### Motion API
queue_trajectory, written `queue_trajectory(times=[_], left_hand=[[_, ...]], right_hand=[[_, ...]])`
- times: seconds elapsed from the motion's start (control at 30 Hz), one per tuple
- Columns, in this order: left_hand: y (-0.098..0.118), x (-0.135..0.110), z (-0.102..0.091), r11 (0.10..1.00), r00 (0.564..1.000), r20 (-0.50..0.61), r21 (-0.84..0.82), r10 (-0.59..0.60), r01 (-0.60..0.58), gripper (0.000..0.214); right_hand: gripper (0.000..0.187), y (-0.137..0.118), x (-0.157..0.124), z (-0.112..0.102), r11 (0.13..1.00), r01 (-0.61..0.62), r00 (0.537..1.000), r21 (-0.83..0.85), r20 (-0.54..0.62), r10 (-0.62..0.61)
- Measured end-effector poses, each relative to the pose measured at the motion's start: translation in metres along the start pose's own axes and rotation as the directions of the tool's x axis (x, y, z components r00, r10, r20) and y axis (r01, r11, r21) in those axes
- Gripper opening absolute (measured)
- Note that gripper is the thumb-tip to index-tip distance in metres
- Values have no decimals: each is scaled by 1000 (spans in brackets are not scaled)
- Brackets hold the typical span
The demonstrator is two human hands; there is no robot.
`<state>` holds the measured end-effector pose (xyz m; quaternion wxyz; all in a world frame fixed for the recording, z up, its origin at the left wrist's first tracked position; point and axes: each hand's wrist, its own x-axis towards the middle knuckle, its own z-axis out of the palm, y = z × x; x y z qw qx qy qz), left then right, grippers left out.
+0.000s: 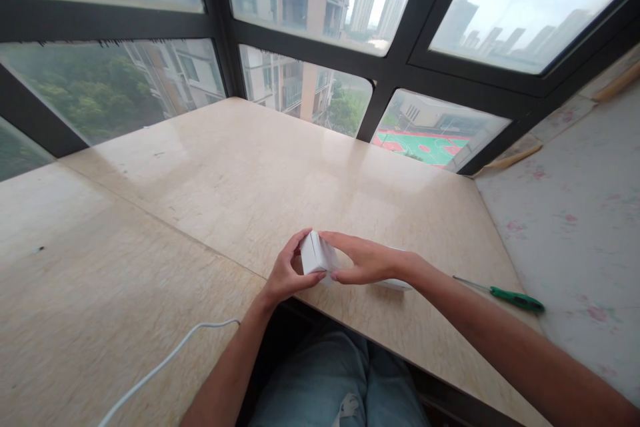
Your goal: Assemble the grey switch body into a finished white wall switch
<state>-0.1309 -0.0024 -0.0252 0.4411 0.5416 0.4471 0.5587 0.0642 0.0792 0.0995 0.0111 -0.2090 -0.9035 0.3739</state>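
A small white box [316, 255] is held between both hands near the front edge of the stone-patterned counter [240, 173]. My left hand [290, 270] is closed around its left side, with the thumb along the lower front edge. From the right, my right hand [363, 259] grips the box, fingers over the top and thumb low on its side. Behind my right wrist lies another white object [397, 284], mostly hidden by the arm. What it is I cannot tell.
A green-handled screwdriver [517, 298] lies at the right, near the papered wall [575, 233]. A white cable [170, 357] runs across the counter at the lower left. Dark-framed windows [310, 37] border the far side. A small dark bit [40, 249] lies far left.
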Motion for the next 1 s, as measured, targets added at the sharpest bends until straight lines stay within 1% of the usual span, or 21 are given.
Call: queue_trajectory(times=[0.07,0.13,0.23,0.33,0.43,0.5,0.6,0.67,0.77,0.8,0.87,1.0], left_hand=[[3,0,2,996,999,4,80,49,-49,87],[5,-1,4,982,995,16,162,96,-98,86],[6,-3,6,952,988,5,269,154,-149,87],[2,-6,8,902,974,-25,384,224,-198,89],[-3,-9,11,833,948,-35,490,316,-259,92],[-6,-10,13,782,925,-33,546,378,-300,95],[-9,-12,16,708,884,-16,606,468,-364,97],[-10,-12,18,663,857,2,632,515,-400,97],[-8,-11,21,615,828,28,656,560,-438,95],[-8,-11,22,601,820,34,664,571,-445,94],[-7,-11,26,578,809,41,678,586,-453,90],[-6,-12,31,565,786,54,665,615,-488,87]], right_hand=[[63,-2,2,-1,1000,10,999,30,-38,-8],[63,-3,5,1,999,-14,998,48,-57,16],[65,-1,12,7,988,-144,986,53,-71,148],[64,2,17,11,957,-277,955,82,-89,284],[63,1,19,11,934,-338,936,116,-59,346],[65,0,20,9,933,-337,937,126,-45,345],[65,-2,22,6,940,-315,944,134,-63,325],[53,-5,24,3,953,-286,952,102,-79,294],[27,-10,25,0,980,-199,975,27,-92,201],[21,-11,26,0,985,-171,980,18,-95,172],[15,-14,25,-2,990,-143,985,7,-100,143],[15,-17,21,-2,984,-148,985,-96,-109,137]])
